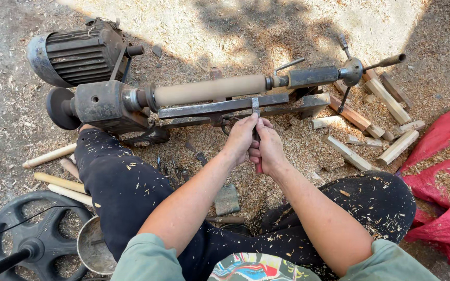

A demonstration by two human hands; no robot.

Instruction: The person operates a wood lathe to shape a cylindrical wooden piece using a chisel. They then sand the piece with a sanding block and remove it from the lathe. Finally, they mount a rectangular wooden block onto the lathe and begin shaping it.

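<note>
A pale wooden cylinder [209, 89] is mounted lengthwise in a rusty ground-level lathe [110, 104], between the headstock at the left and the tailstock [313, 76] at the right. Both my hands grip one chisel [255, 106], whose metal blade lies across the flat tool rest [204, 108] and points at the cylinder. My left hand [240, 138] wraps the chisel near the blade. My right hand [269, 151] holds the handle just behind it. My legs in dark, chip-covered trousers stretch along either side.
An electric motor [76, 54] sits behind the headstock. Rough wooden blocks [376, 130] lie scattered at the right beside a red sack [446, 171] holding shavings. Turned sticks [58, 182], a black wheel [37, 234] and a metal bowl [92, 247] lie at the left. Shavings cover the ground.
</note>
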